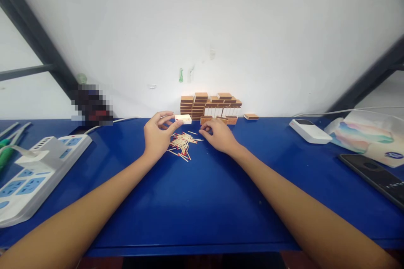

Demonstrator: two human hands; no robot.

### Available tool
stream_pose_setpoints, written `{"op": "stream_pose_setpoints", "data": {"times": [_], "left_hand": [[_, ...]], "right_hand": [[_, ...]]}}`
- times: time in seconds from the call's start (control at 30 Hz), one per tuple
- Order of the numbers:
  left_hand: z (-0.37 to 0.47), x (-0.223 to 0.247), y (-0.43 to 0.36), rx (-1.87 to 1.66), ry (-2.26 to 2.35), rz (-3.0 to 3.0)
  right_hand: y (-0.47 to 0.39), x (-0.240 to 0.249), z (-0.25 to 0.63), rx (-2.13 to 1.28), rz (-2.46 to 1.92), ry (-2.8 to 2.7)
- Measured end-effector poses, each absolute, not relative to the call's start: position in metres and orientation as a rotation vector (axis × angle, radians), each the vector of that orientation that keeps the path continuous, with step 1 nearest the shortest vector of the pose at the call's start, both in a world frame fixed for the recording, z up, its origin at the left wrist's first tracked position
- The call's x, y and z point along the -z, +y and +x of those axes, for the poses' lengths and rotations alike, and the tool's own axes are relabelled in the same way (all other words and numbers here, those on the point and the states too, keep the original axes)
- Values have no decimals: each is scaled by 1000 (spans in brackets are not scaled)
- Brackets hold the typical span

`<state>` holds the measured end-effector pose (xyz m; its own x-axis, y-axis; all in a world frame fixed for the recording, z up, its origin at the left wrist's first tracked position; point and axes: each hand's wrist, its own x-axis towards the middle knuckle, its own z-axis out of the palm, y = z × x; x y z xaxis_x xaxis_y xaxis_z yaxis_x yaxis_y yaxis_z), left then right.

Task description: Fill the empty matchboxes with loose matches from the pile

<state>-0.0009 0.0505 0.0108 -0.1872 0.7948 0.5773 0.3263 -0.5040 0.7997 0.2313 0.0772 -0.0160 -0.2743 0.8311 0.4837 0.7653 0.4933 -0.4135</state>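
Between the thumb and fingers of my left hand (pixel 160 131) is a small pale matchbox tray (pixel 184 119), held just above the table. Beneath it lies a loose pile of wooden matches (pixel 182 143) with red heads. To the right, my right hand (pixel 219 135) is closed, thumb and fingertips pressed together; whatever they pinch, if anything, is too small to make out. Just behind this hand stand upright brown matchbox sleeves (pixel 232 120), which it partly hides. Against the wall rises a stack of brown matchboxes (pixel 198 107).
A single matchbox (pixel 251 116) lies right of the stack. The blue table (pixel 189 206) carries a white power strip (pixel 47 176) at left. On the right are a white device (pixel 311 131), a tissue pack (pixel 362 134) and a dark phone (pixel 372 176).
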Motion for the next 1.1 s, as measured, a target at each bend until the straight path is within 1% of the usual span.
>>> {"op": "stream_pose_setpoints", "data": {"times": [0.27,0.37,0.57,0.67,0.77,0.83,0.97,1.1], "left_hand": [[-3,-5,51,-1676,1268,1862],[-6,-5,51,-1665,1271,1868],[-2,-9,48,-1656,1239,1838],[3,-7,43,-1594,1181,1874],[8,-3,37,-1504,1101,1907],[10,-3,34,-1485,1068,1893],[10,-7,31,-1525,1097,1838],[11,-11,29,-1576,1121,1783]], "right_hand": [[102,3,189,-225,-1309,-2244],[101,-4,187,-251,-1303,-2279],[72,-18,236,-308,-1325,-2116],[60,-22,260,-323,-1308,-2026],[53,-24,264,-323,-1257,-1942],[48,-26,257,-434,-1185,-1804],[36,-28,235,-819,-981,-1504],[27,-23,221,-831,-966,-1496]]}}
